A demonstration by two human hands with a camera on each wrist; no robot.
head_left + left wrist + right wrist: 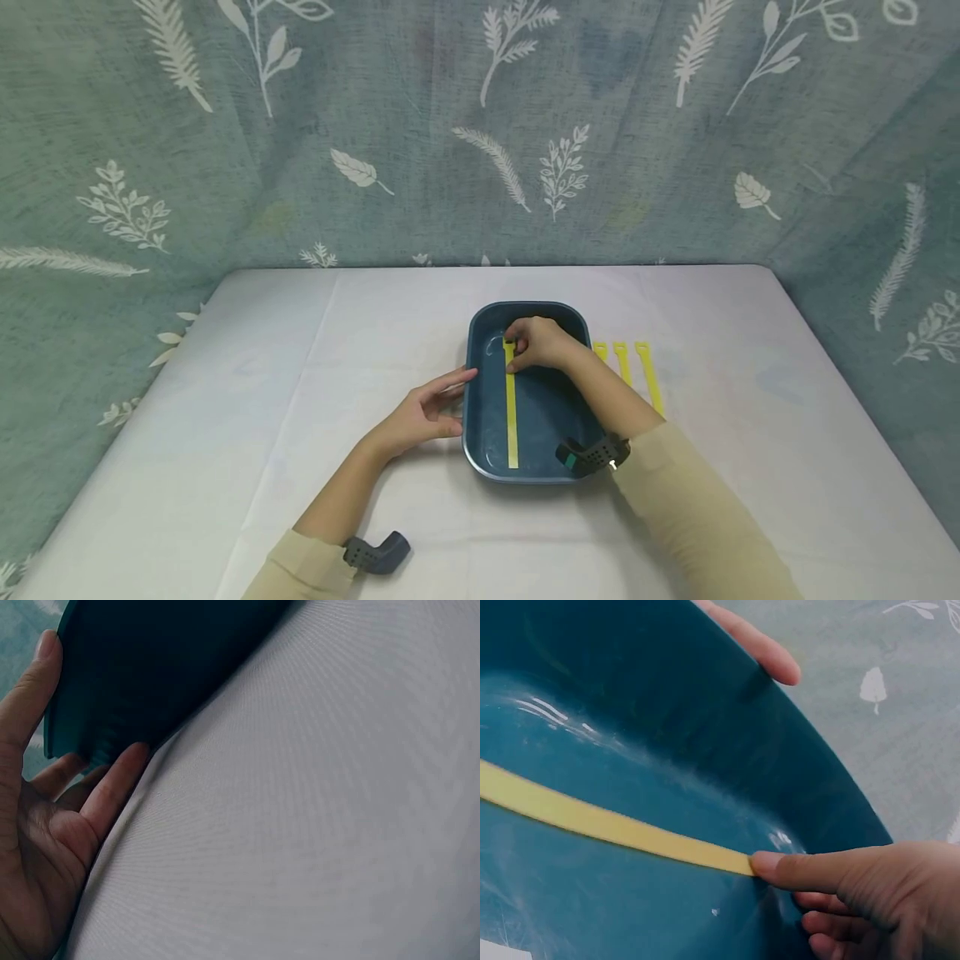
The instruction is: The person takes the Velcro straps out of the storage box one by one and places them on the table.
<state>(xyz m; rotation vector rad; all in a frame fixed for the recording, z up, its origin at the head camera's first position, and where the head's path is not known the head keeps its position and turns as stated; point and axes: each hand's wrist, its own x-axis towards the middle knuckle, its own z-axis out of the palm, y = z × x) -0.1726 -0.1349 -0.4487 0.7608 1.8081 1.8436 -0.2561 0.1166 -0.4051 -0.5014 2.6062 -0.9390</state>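
A dark blue rectangular tray (487,454) with rounded corners stands on the white table. Inside, my right hand (542,342) pinches a long flat yellow strip (512,417) near its far, wider end. The right wrist view has the thumb of this hand (855,874) pressed on the strip (615,825), which runs along the tray floor. With fingers extended, my left hand (423,412) touches the tray's left side. In the left wrist view, one finger of the left hand (37,825) reaches the rim and others lie against the tray's outer wall (150,675).
Three more yellow strips, including the outermost one (649,375), lie right of the tray, partly hidden by my right forearm. Behind the white table (360,333) hangs a green-blue cloth (420,100) with white leaf prints.
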